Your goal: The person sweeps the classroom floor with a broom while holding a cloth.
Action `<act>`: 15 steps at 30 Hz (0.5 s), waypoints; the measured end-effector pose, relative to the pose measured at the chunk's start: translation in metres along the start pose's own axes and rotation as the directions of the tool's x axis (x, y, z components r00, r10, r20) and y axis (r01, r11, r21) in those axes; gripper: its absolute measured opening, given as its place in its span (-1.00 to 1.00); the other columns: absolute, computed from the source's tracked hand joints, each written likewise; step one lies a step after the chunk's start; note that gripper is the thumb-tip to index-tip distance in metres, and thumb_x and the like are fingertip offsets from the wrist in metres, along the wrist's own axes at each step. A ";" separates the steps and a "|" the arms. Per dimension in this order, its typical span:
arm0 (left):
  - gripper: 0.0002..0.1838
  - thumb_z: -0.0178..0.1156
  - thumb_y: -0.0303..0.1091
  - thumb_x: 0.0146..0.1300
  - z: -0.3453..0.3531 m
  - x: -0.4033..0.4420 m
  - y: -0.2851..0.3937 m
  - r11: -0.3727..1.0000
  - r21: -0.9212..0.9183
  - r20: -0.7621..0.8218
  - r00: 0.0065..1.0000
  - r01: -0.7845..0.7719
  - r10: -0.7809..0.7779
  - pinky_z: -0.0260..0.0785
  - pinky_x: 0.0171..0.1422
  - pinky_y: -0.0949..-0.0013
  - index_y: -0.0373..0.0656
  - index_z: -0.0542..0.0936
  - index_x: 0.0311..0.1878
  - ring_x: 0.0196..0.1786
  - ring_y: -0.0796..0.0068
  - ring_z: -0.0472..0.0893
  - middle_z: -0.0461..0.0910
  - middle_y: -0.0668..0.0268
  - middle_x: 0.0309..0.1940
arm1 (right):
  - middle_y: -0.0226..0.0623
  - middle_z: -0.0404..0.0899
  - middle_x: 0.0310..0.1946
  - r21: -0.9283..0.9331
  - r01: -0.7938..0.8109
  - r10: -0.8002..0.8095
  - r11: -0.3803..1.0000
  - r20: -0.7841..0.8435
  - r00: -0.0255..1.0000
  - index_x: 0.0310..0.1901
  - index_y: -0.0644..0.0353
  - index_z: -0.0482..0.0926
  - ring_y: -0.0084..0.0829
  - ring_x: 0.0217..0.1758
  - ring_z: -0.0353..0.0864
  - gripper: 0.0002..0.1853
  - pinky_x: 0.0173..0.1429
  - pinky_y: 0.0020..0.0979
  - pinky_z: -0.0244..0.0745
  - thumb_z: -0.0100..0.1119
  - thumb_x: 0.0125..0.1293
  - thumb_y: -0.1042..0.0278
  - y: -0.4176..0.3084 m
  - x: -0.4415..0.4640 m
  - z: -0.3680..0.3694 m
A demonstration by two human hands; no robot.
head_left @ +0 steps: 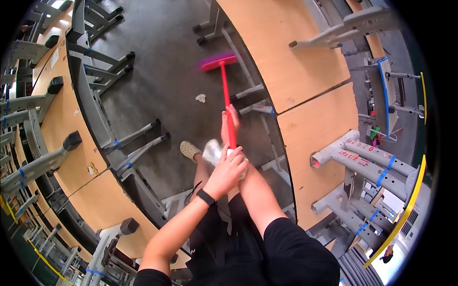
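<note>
A red-handled broom [225,86] slants forward from me, its head lying over the grey floor with blurred purple bristles. My left hand [229,170], with a black watch on its wrist, is closed around the handle's near end. Further along the handle, my right hand [230,121] grips it with fingers wrapped round. A shiny white item [213,151] shows beside my left hand; I cannot tell what it is or whether I hold it. On the floor left of the handle lies a crumpled whitish scrap [200,98].
Wooden desks [315,114] line the right side, with upturned grey-legged chairs [367,159] on them. More desks [71,119] with chairs stand left. Metal desk legs [138,143] reach into the aisle from both sides. My beige clog [190,150] rests on the floor [162,71].
</note>
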State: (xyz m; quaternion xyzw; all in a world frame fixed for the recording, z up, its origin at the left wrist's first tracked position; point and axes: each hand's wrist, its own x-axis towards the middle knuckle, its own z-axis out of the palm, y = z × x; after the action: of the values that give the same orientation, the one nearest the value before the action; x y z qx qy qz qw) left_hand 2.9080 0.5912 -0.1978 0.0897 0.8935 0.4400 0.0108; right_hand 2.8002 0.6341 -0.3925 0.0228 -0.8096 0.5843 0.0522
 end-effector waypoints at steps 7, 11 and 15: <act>-0.66 0.23 -0.73 -0.25 0.003 -0.036 -0.012 0.989 -0.144 0.126 0.990 -0.043 0.061 0.10 0.65 -0.15 -0.22 0.60 -0.30 0.04 0.11 0.57 0.55 0.20 -0.27 | 0.14 0.37 0.42 -0.322 -0.074 0.214 0.944 0.426 0.879 0.29 0.19 0.49 0.11 0.31 0.55 -0.38 0.31 -0.15 0.53 0.41 0.30 0.04 -0.011 -0.025 -0.063; -0.64 0.25 -0.73 -0.26 -0.016 -0.066 0.018 0.993 -0.111 0.136 0.990 0.042 -0.027 0.08 0.66 -0.17 -0.18 0.60 -0.29 0.01 0.14 0.57 0.53 0.25 -0.29 | 0.11 0.38 0.42 -0.270 0.041 0.110 0.962 0.519 0.848 0.23 0.16 0.54 0.05 0.25 0.60 -0.41 0.25 -0.12 0.57 0.41 0.29 -0.01 -0.035 -0.058 -0.053; -0.62 0.26 -0.73 -0.22 -0.033 -0.101 0.048 0.988 -0.069 0.122 0.984 0.139 -0.130 0.08 0.65 -0.19 -0.18 0.62 -0.24 0.00 0.14 0.58 0.55 0.24 -0.26 | -0.06 0.47 0.38 -0.279 0.188 0.065 0.942 0.701 0.710 0.14 0.11 0.62 -0.04 0.11 0.68 -0.48 0.15 -0.11 0.62 0.32 0.30 -0.09 -0.067 -0.090 -0.053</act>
State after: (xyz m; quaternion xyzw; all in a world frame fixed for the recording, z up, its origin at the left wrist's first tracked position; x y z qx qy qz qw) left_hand 3.0117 0.5771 -0.1461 0.0545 0.8777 0.4664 0.0961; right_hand 2.8992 0.6605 -0.3225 0.2608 -0.8530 0.3857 -0.2359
